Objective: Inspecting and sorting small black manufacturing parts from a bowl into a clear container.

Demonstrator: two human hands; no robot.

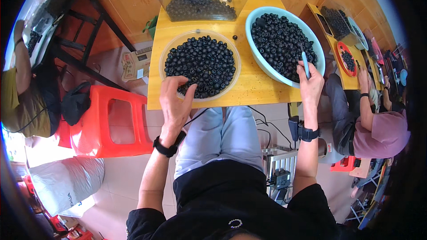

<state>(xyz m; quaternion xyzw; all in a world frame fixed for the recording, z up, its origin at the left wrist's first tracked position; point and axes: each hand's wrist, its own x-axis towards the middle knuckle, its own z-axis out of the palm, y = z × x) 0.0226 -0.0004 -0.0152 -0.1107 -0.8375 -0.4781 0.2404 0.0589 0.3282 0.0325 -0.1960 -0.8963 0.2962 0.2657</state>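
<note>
My left hand [174,102] is over the near left rim of a round clear plastic tray [162,59]. Its thumb and fingers are apart, with nothing visible between them. Many dark blueberries [201,64] fill the tray. To its right, a light blue bowl [254,55] is heaped with more blueberries [280,40]. At the bowl's near right rim, my right hand [311,84] is closed on a slim tool with a light blue handle [305,64]. The tool points up and away over the berries; its tip is hard to make out.
A clear rectangular bin [242,6] of blueberries stands at the back of the yellow table [155,91]. One loose berry [235,37] lies between tray and bowl. A red stool [95,120] stands at left. Other people sit on both sides; one at right has an orange plate [340,64].
</note>
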